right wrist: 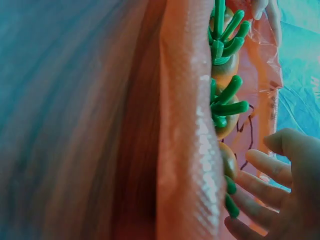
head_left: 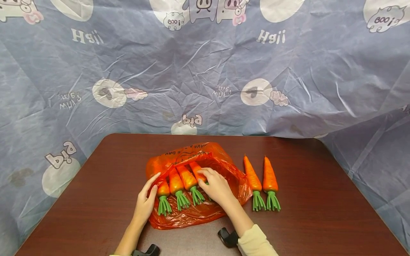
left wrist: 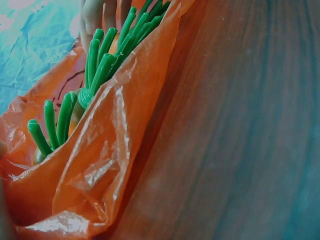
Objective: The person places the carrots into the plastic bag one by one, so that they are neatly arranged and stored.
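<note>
One orange bag (head_left: 192, 213) lies open on the brown table (head_left: 320, 220), four carrots (head_left: 175, 183) in its mouth, green tops toward the person; two more carrots (head_left: 261, 179) lie side by side on the table just right of the bag, apart from it. Left hand (head_left: 145, 202) rests at the bag's left edge beside the leftmost carrot, fingers straight, holding nothing; right hand (head_left: 217, 186) lies over the rightmost bagged carrot, fingers loosely spread in the wrist view; no grip shows.
</note>
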The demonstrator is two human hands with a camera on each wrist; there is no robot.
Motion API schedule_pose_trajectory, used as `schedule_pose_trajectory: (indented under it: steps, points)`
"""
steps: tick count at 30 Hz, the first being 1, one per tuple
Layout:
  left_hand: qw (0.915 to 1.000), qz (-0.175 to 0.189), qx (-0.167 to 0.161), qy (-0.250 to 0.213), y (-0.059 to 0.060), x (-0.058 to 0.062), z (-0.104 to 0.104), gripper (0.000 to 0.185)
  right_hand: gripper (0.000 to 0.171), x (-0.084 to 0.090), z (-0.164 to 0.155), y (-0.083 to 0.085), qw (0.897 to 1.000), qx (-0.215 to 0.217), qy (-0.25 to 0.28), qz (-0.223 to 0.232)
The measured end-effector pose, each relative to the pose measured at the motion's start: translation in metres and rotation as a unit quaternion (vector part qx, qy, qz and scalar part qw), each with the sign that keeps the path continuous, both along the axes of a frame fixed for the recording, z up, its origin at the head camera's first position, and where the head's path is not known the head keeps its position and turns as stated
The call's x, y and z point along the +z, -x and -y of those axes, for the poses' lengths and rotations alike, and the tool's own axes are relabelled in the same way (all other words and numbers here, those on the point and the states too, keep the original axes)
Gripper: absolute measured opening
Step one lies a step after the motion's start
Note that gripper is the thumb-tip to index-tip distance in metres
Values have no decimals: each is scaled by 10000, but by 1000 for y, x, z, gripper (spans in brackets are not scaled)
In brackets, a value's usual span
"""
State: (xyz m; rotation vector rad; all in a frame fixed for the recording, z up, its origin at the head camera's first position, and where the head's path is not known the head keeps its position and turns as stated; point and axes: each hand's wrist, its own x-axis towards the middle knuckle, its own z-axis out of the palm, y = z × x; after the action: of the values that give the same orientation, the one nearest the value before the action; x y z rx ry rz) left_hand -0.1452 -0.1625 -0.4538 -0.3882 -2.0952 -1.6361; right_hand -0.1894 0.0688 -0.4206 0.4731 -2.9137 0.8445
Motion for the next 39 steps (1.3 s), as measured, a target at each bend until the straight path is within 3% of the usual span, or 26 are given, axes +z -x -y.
schedule_pose_trajectory:
  steps: [9,20,27,39]
  points:
    - [10000,-4,30,67,-4,6,-2,34,26,10,-8,-11,9987,-170,42,-475]
    - [9998,161,13,111,7,-18,8,36,28,18,-17,-29,9950,-353,249,-895]
    - [9999,132,-69,82,6,-20,9,36,31,22,-27,-37,9934,-409,224,-1045]
    - [9999,6,41,94,10,-22,8,35,31,27,-47,-50,9828,-517,96,-1771]
